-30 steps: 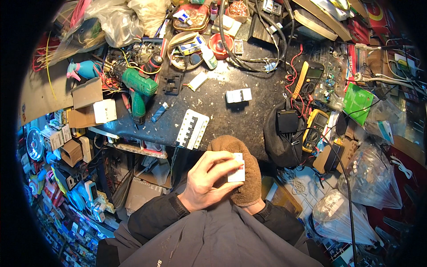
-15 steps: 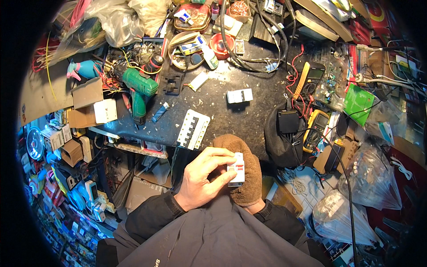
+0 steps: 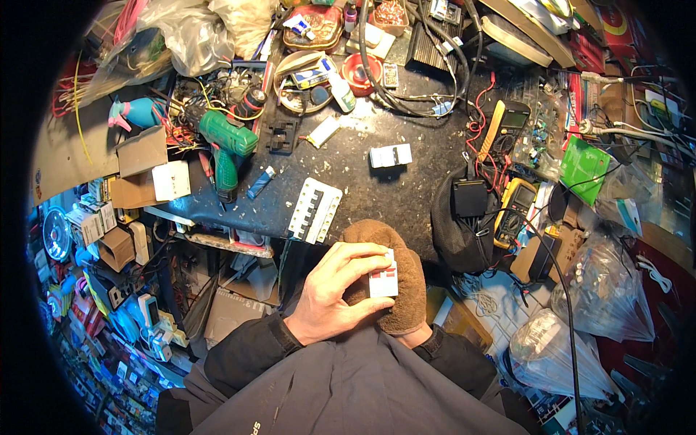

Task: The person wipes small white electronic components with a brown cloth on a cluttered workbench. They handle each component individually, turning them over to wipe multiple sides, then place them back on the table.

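Note:
My left hand (image 3: 335, 290) grips a small white circuit breaker (image 3: 383, 281) with red parts on its face, between the thumb below and the fingers above. Behind the breaker is a brown terry-cloth mitt (image 3: 406, 290) that covers my right hand (image 3: 416, 336); only the wrist shows, so its fingers are hidden. On the bench just beyond lies a row of white breakers with black toggles (image 3: 315, 210). Farther back is a single white breaker-like block with a black part (image 3: 391, 156).
A green drill (image 3: 226, 148) and a blue lighter (image 3: 261, 183) lie on the left of the black bench (image 3: 355, 192). At right are a dark cap-like cloth (image 3: 453, 217) and a yellow multimeter (image 3: 516, 210). Thick black cables (image 3: 413, 109) curl at the back.
The breaker has turned a little in my left hand, and the fingers have shifted on it, the thumb reaching farther along its lower end. The mitt has moved slightly; the bench things stay put.

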Tool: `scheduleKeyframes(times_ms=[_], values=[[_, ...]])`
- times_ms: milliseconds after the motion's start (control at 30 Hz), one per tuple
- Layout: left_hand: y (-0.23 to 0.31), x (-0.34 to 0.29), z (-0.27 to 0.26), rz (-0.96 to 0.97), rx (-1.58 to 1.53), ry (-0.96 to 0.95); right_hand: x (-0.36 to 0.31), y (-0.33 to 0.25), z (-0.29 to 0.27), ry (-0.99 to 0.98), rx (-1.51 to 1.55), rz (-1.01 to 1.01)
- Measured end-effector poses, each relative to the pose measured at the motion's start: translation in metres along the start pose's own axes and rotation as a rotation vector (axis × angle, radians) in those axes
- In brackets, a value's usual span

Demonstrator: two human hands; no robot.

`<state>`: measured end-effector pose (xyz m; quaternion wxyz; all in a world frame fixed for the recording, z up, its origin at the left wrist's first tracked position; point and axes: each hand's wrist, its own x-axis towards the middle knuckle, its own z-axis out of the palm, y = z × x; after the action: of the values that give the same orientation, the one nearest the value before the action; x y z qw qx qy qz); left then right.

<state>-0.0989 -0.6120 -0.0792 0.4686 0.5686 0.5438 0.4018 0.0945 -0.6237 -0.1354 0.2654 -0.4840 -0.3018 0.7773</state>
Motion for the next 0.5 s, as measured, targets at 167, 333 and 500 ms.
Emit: scheduleKeyframes(times_ms=[167,333,500], values=[[0.0,-0.001,0.002,-0.017,-0.027,0.014,0.004,0.002,-0.001,-0.01,-0.082,0.034],[0.0,0.0,0.001,-0.03,-0.003,0.047,0.004,-0.005,0.003,0.009,-0.065,-0.028],[0.0,0.0,-0.006,0.015,0.044,0.048,0.009,-0.013,0.005,0.016,-0.016,-0.017]])
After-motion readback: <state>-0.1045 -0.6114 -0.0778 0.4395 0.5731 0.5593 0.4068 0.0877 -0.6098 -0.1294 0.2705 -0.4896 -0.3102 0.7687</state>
